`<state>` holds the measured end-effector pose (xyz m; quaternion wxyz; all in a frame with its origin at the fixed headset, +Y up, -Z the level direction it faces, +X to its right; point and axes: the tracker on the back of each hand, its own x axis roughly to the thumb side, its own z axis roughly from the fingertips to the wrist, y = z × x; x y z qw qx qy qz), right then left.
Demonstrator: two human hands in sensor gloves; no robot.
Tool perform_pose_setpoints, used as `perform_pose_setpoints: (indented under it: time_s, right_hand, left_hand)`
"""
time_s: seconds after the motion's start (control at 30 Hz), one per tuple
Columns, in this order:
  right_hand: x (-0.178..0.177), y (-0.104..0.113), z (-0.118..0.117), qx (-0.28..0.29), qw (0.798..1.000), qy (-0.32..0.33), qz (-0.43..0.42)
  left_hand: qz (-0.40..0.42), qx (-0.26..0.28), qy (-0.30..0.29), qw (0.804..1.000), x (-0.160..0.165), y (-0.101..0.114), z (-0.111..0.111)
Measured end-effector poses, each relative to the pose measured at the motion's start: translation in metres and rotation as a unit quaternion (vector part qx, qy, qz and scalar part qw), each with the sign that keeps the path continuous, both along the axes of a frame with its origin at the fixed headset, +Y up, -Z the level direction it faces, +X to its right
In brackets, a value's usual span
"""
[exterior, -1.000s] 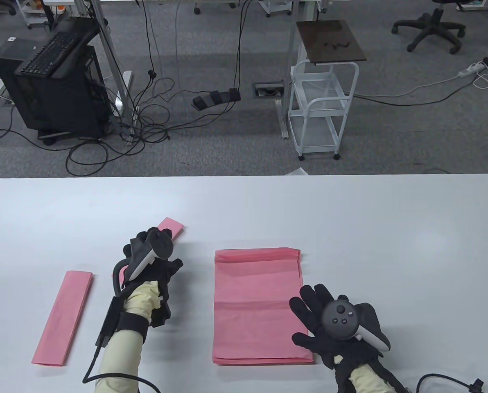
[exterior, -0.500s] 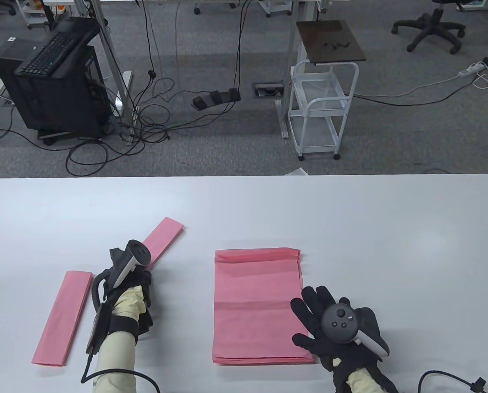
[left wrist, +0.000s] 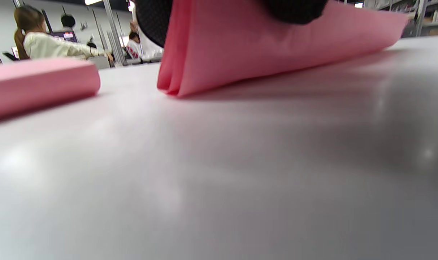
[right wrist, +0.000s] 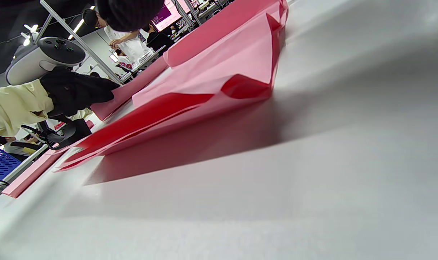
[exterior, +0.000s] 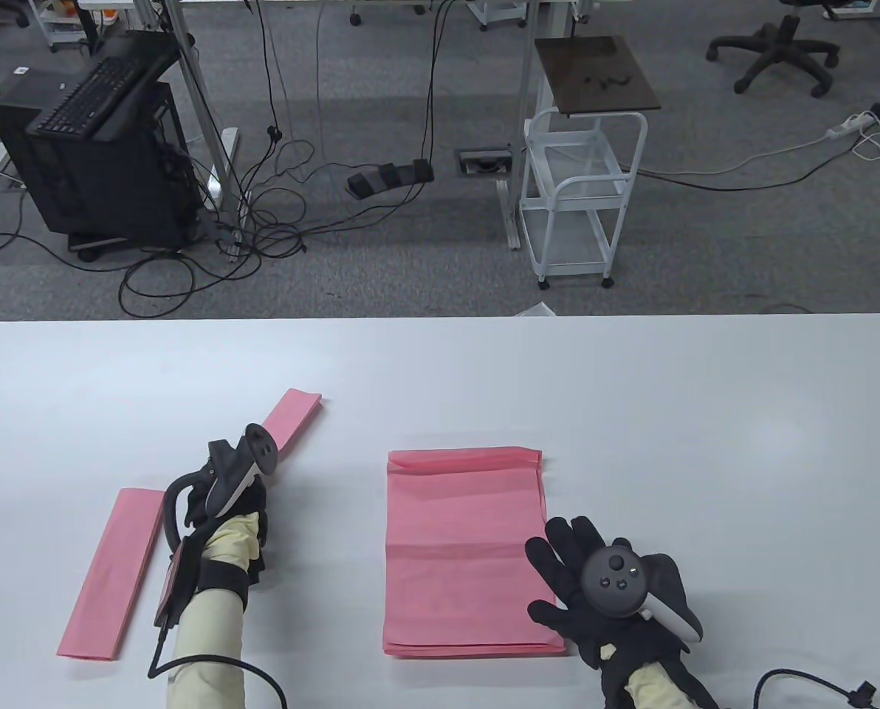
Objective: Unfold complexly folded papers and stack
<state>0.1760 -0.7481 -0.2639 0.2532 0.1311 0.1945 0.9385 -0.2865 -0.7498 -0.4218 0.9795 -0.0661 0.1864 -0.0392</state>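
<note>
Between the hands lies the stack (exterior: 463, 550) of unfolded pink sheets; right hand (exterior: 608, 583) rests flat, fingers straight, on its near right edge, pinning it. Left hand (exterior: 227, 493) grips a folded strip (exterior: 291, 419), near end pinched and raised, far end on the table (exterior: 632, 384). Another strip (exterior: 114, 573) waits just outside the left hand. Step judged: pickup. Next calls for both hands to open the folds, then lay it on the stack.
</note>
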Motion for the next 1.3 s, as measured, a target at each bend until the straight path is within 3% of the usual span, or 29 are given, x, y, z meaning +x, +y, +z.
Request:
perform_pose_setpoints:
  time_s: [0.17, 0.3, 0.47, 0.63, 0.73, 0.87, 0.97, 1.0, 1.07, 1.13, 1.17, 1.2, 1.3]
  right_hand:
    - [0.001, 0.003, -0.002, -0.002, 1.0, -0.004, -0.015]
    - [0.001, 0.008, -0.008, 0.0, 0.999, -0.008, -0.044]
    - [-0.001, 0.019, -0.019, 0.046, 0.994, -0.031, -0.089]
    - [-0.004, 0.028, -0.033, 0.092, 0.977, -0.07, -0.179]
    - [-0.005, 0.033, -0.041, 0.148, 0.976, -0.068, -0.148]
    - [-0.004, 0.036, -0.04, 0.184, 0.958, -0.037, -0.216]
    - [0.0, 0.034, -0.04, 0.184, 0.922, -0.056, -0.337]
    - [0.003, 0.032, -0.04, 0.193, 0.894, -0.076, -0.396]
    - [0.005, 0.03, -0.041, 0.178, 0.859, -0.096, -0.47]
    - [0.007, 0.027, -0.041, 0.168, 0.856, -0.115, -0.475]
    - [0.009, 0.027, -0.042, 0.174, 0.86, -0.127, -0.463]
    - [0.012, 0.026, -0.041, 0.183, 0.864, -0.154, -0.444]
    - [0.022, 0.023, -0.041, 0.188, 0.857, -0.21, -0.431]
  left_hand:
    - [0.043, 0.07, -0.044, 0.996, 0.007, 0.024, 0.009]
    - [0.154, 0.098, -0.126, 0.975, 0.021, 0.054, 0.025]
    - [0.313, 0.047, -0.269, 0.909, 0.058, 0.067, 0.058]
    - [0.345, -0.016, -0.348, 0.872, 0.103, 0.059, 0.093]
    - [0.378, -0.034, -0.373, 0.847, 0.122, 0.055, 0.107]
    - [0.429, -0.057, -0.387, 0.814, 0.139, 0.049, 0.115]
    - [0.458, -0.067, -0.395, 0.794, 0.149, 0.043, 0.117]
    - [0.466, -0.065, -0.393, 0.79, 0.15, 0.041, 0.117]
    - [0.489, -0.034, -0.387, 0.781, 0.15, 0.036, 0.119]
    - [0.547, -0.042, -0.353, 0.758, 0.144, 0.031, 0.118]
    - [0.563, -0.03, -0.339, 0.753, 0.139, 0.032, 0.119]
    - [0.581, 0.015, -0.305, 0.754, 0.129, 0.034, 0.122]
    - [0.577, 0.143, -0.201, 0.779, 0.102, 0.039, 0.131]
